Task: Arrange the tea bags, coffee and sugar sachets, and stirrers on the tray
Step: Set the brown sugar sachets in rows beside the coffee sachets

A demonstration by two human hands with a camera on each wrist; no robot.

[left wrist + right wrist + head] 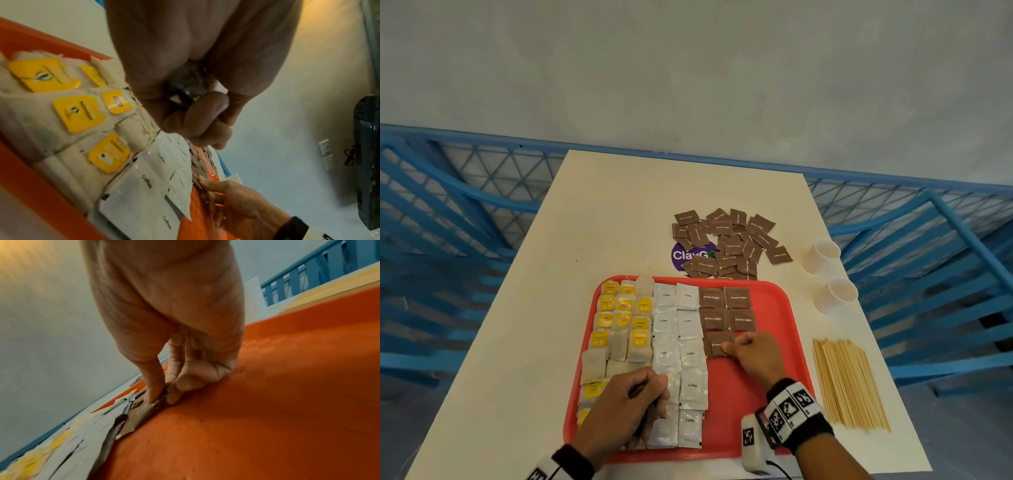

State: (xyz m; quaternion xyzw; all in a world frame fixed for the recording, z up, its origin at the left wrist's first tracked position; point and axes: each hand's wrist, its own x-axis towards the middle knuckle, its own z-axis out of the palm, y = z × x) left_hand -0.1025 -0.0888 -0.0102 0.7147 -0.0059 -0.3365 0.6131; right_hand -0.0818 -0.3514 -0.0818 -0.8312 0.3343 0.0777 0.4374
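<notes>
From the head view, the right hand [753, 356] pinches a brown sugar sachet [717, 344] on the red tray [784, 308], likely lining it up under four laid ones. The left hand [626, 407], curled over the coffee sachets [690, 370], holds dark sachets, probably spare. Tea bags [619, 318] fill the tray's left. More sugar [729, 243] and stirrers [849, 383] wait on the worktop [619, 212].

The left wrist view shows its fingers [197, 113] folded round something dark.

In the right wrist view, thumb and fingertips [154, 386] press the sachet flat.
</notes>
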